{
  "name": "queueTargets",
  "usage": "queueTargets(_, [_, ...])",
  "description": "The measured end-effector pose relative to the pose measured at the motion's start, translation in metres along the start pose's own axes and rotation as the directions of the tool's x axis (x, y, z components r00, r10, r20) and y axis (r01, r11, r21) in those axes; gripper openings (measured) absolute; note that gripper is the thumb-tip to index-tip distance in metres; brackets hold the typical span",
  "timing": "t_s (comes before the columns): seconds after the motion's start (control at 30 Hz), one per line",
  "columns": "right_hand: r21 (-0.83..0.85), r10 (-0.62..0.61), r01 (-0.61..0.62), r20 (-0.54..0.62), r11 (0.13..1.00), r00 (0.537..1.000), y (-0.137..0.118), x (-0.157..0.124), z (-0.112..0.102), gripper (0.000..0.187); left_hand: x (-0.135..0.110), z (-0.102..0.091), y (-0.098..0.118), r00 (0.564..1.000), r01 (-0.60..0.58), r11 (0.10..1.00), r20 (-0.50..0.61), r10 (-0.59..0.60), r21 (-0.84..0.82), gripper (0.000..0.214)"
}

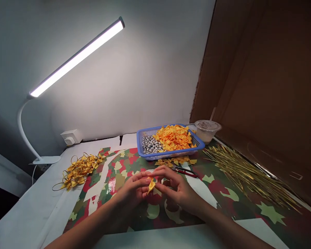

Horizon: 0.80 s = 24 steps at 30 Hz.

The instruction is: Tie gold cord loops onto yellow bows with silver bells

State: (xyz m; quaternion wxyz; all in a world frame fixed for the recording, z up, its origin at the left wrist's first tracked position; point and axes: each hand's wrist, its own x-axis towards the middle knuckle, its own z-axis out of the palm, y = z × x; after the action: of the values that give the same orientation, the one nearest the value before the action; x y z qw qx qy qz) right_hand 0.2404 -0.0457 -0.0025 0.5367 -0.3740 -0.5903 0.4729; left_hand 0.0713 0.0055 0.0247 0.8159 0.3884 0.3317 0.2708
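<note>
My left hand (133, 192) and my right hand (173, 188) meet above a camouflage-patterned mat (106, 180), pinching a small folded piece of yellow satin ribbon (151, 186) between their fingertips. Just beyond my right hand lies a small pair of red-handled snips (185, 172). A blue plastic basket (145, 138) farther back holds a heap of orange-yellow ribbon pieces (173, 138) and silver beads (150, 145). Loose yellow ribbon pieces (175, 160) lie along its front. A tangled pile of gold ribbon loops (79, 171) sits to the left, and gold wire-like strands (241, 169) fan out to the right.
A plastic cup with a lid (206, 130) stands behind the basket's right corner. A white desk lamp (77, 58) arcs over the left side, near a wall socket (71, 136). A brown cardboard panel (261, 69) rises along the right side.
</note>
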Motion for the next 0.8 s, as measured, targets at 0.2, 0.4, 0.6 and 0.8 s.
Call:
queueTargets(0.2, [0.048, 0.042, -0.045, 0.068, 0.998, 0.997, -0.008, 0.000, 0.000, 0.021, -0.010, -0.003, -0.001, 0.985, 0.158, 0.986, 0.085, -0.153, -0.060, 0.031])
queueTargets(0.4, [0.103, 0.242, -0.266, 0.199, 0.959, 0.950, -0.006, -0.006, 0.009, 0.021, -0.029, -0.014, -0.008, 0.972, 0.188, 0.949, 0.088, -0.216, 0.251, 0.039])
queueTargets(0.6, [0.149, 0.334, -0.371, 0.222, 0.917, 0.916, 0.006, -0.008, 0.011, 0.022, -0.049, -0.018, -0.004, 0.999, -0.022, 0.806, -0.027, 0.046, 0.591, 0.040])
queueTargets(0.8, [0.072, 0.361, -0.394, 0.273, 0.916, 0.891, 0.003, -0.012, 0.009, 0.024, -0.048, -0.013, -0.007, 0.993, -0.099, 0.599, 0.044, 0.107, 0.795, 0.034])
